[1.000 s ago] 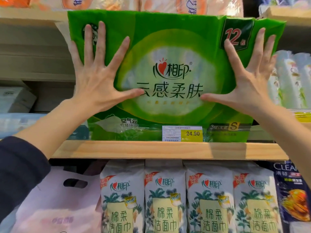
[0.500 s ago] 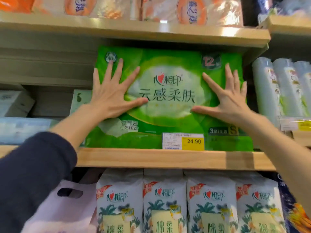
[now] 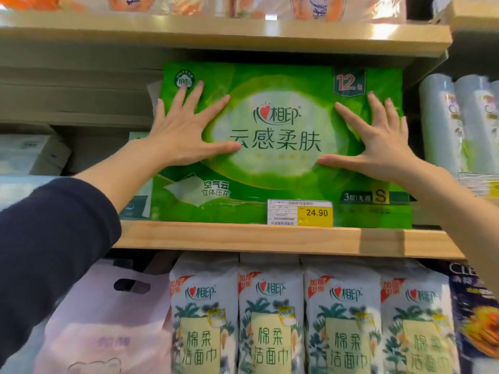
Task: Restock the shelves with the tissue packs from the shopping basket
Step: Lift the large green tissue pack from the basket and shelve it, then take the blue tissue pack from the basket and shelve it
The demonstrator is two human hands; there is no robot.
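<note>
A large green tissue pack [image 3: 278,147] stands upright on the middle wooden shelf [image 3: 243,236], its top close under the shelf above. My left hand [image 3: 186,130] lies flat on its left front face with the fingers spread. On the right front face my right hand [image 3: 378,141] presses flat, fingers apart too. Neither hand grips the pack. No shopping basket is in view.
A white and yellow price tag [image 3: 299,213] reading 24.90 sits at the shelf edge. Several white face-towel packs [image 3: 272,319] fill the shelf below, with a pink bag [image 3: 108,325] to their left. Pale roll packs [image 3: 459,125] stand right of the green pack; orange packs [image 3: 243,4] lie above.
The green pack has gone from in front of the shelf edge back into the shelf bay under the upper board. Both hands followed it inward, staying flat on its face.
</note>
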